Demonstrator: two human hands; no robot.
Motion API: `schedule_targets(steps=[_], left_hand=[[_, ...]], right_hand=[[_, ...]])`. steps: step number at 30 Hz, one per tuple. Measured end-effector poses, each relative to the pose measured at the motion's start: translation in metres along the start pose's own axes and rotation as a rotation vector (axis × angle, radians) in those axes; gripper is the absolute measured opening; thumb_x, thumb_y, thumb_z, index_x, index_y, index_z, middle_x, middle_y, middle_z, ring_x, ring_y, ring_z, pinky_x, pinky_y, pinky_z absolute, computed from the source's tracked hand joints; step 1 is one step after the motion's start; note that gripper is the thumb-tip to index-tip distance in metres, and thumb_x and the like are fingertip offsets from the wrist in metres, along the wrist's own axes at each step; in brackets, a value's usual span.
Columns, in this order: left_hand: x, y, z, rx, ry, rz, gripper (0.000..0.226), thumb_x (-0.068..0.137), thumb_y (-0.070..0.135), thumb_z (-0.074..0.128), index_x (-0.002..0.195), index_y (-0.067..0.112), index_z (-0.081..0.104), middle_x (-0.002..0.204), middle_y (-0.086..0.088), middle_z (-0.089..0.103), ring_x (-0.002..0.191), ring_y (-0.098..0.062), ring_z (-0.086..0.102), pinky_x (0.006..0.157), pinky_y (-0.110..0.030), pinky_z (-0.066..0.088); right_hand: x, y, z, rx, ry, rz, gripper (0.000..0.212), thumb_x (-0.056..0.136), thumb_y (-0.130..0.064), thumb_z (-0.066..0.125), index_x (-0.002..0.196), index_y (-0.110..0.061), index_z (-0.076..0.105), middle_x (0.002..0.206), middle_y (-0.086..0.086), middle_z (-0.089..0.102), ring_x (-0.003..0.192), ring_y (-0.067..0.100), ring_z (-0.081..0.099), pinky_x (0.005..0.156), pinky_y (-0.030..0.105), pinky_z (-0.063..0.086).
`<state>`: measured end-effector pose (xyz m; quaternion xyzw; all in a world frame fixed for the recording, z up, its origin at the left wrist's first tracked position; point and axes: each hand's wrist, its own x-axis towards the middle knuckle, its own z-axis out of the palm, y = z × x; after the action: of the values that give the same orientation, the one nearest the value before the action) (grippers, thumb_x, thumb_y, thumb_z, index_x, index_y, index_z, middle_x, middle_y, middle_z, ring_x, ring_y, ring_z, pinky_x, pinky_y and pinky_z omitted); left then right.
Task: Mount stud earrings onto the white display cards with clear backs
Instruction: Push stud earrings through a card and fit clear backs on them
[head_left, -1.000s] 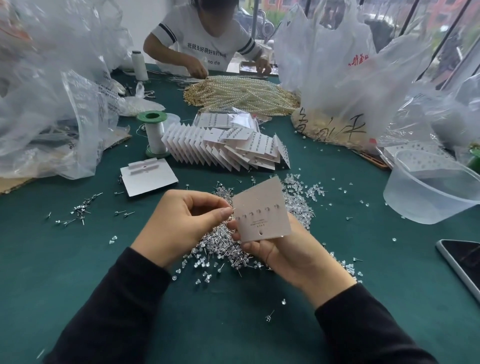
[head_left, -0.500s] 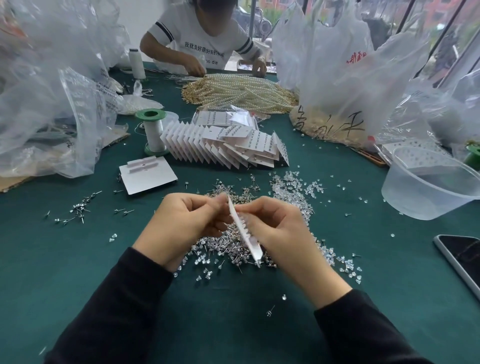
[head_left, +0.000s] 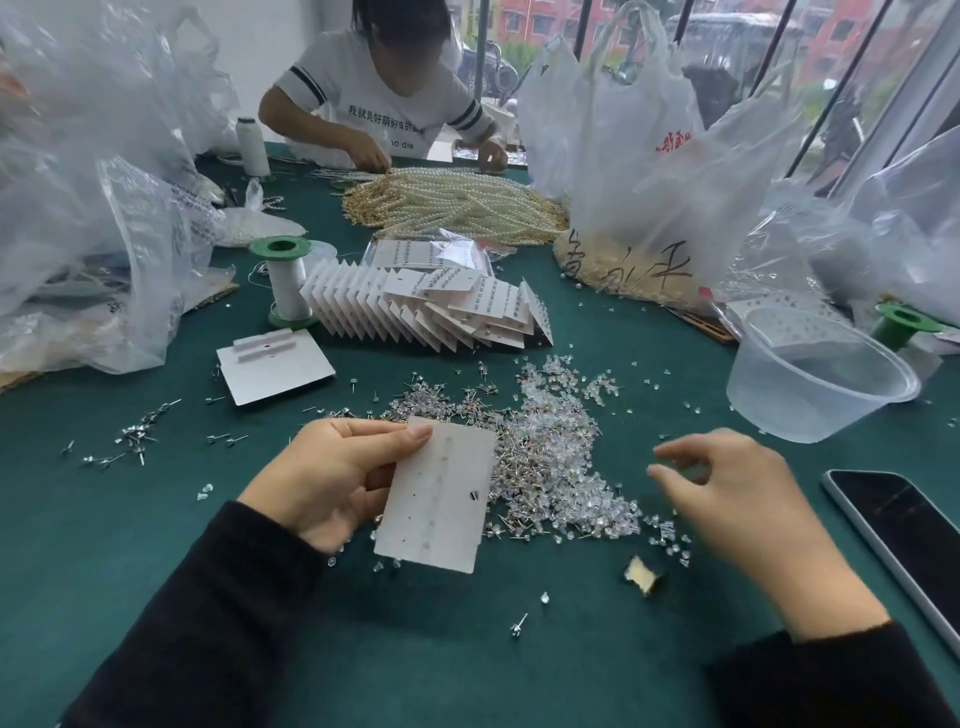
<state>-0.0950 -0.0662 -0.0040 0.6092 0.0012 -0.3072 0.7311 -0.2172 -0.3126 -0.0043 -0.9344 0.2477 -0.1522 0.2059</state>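
Observation:
My left hand (head_left: 332, 480) grips a white display card (head_left: 439, 499) by its left edge, thumb on the top corner, its back side facing me above the green table. My right hand (head_left: 737, 499) hovers apart to the right, fingers loosely curved with thumb and forefinger close together; nothing shows between them. Between and behind the hands lies a heap of silver stud earrings (head_left: 519, 457) mixed with clear backs (head_left: 587, 514). One loose stud (head_left: 518, 625) lies near the front. A fanned stack of finished cards (head_left: 431, 306) sits further back.
A clear plastic bowl (head_left: 815, 374) stands at the right and a phone (head_left: 904, 530) lies beside it. A blank card (head_left: 275, 366), a green-capped thread spool (head_left: 285, 280), a pearl-strand pile (head_left: 457, 205) and plastic bags (head_left: 639, 171) lie around. Another person (head_left: 384, 98) works at the far edge. A small paper scrap (head_left: 643, 576) lies nearby.
The card passed from my right hand to my left and now shows its back. My right hand let go and moved right over the clear backs.

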Motion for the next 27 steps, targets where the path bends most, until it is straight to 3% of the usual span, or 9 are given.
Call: schedule_targets(steps=[2, 4, 7, 10, 14, 22, 27], left_hand=[[0.001, 0.0, 0.0, -0.015, 0.052, 0.004, 0.012, 0.06, 0.009, 0.068, 0.068, 0.0, 0.068, 0.058, -0.01, 0.07, 0.047, -0.015, 0.066, 0.041, -0.024, 0.053], [0.001, -0.001, 0.001, -0.03, 0.092, 0.001, 0.005, 0.073, 0.004, 0.065, 0.07, 0.0, 0.064, 0.054, -0.008, 0.068, 0.044, -0.014, 0.064, 0.038, -0.023, 0.051], [0.002, -0.002, 0.001, -0.034, 0.124, 0.012, 0.012, 0.081, 0.001, 0.059, 0.07, 0.0, 0.061, 0.049, -0.006, 0.066, 0.04, -0.012, 0.062, 0.036, -0.021, 0.05], [0.003, -0.002, -0.001, -0.04, 0.141, 0.013, 0.014, 0.084, 0.0, 0.056, 0.07, -0.001, 0.059, 0.047, -0.006, 0.065, 0.038, -0.012, 0.061, 0.035, -0.021, 0.049], [0.003, -0.001, -0.001, -0.021, 0.129, 0.008, 0.01, 0.082, 0.002, 0.058, 0.073, -0.002, 0.059, 0.048, -0.006, 0.066, 0.04, -0.012, 0.062, 0.036, -0.021, 0.049], [0.005, -0.002, -0.002, 0.039, 0.162, 0.011, 0.016, 0.087, 0.008, 0.056, 0.074, 0.0, 0.056, 0.046, -0.005, 0.065, 0.038, -0.013, 0.061, 0.034, -0.021, 0.047], [0.006, -0.003, -0.002, 0.054, 0.146, 0.021, 0.016, 0.087, 0.009, 0.057, 0.074, 0.0, 0.055, 0.046, -0.005, 0.065, 0.039, -0.012, 0.062, 0.035, -0.021, 0.047]], right_hand=[[-0.011, 0.013, 0.004, -0.092, -0.081, 0.071, 0.018, 0.079, -0.024, 0.069, 0.095, -0.017, 0.073, 0.09, -0.001, 0.06, 0.083, 0.016, 0.059, 0.072, 0.022, 0.036], [-0.019, 0.016, 0.011, -0.069, -0.041, 0.054, 0.009, 0.078, -0.018, 0.07, 0.086, -0.016, 0.075, 0.088, 0.0, 0.062, 0.078, 0.018, 0.058, 0.069, 0.022, 0.033], [-0.02, 0.016, 0.016, -0.055, 0.035, 0.022, 0.007, 0.077, -0.008, 0.068, 0.076, -0.012, 0.074, 0.081, 0.002, 0.064, 0.071, 0.017, 0.052, 0.062, 0.019, 0.026], [-0.02, 0.015, 0.015, -0.022, 0.008, 0.001, 0.01, 0.076, -0.005, 0.068, 0.073, -0.013, 0.073, 0.077, -0.001, 0.064, 0.066, 0.012, 0.052, 0.059, 0.015, 0.03], [-0.022, 0.011, 0.013, 0.02, -0.015, -0.066, 0.013, 0.074, -0.002, 0.07, 0.068, -0.014, 0.072, 0.069, -0.009, 0.059, 0.062, 0.0, 0.052, 0.063, -0.001, 0.033], [-0.023, 0.022, 0.007, 0.049, -0.048, 0.002, 0.016, 0.077, 0.0, 0.069, 0.08, -0.014, 0.076, 0.075, -0.016, 0.059, 0.061, 0.002, 0.053, 0.062, -0.002, 0.035], [-0.024, 0.023, 0.01, 0.078, 0.036, -0.017, 0.02, 0.075, -0.001, 0.07, 0.067, -0.019, 0.069, 0.067, -0.011, 0.062, 0.062, 0.007, 0.056, 0.063, 0.003, 0.037]])
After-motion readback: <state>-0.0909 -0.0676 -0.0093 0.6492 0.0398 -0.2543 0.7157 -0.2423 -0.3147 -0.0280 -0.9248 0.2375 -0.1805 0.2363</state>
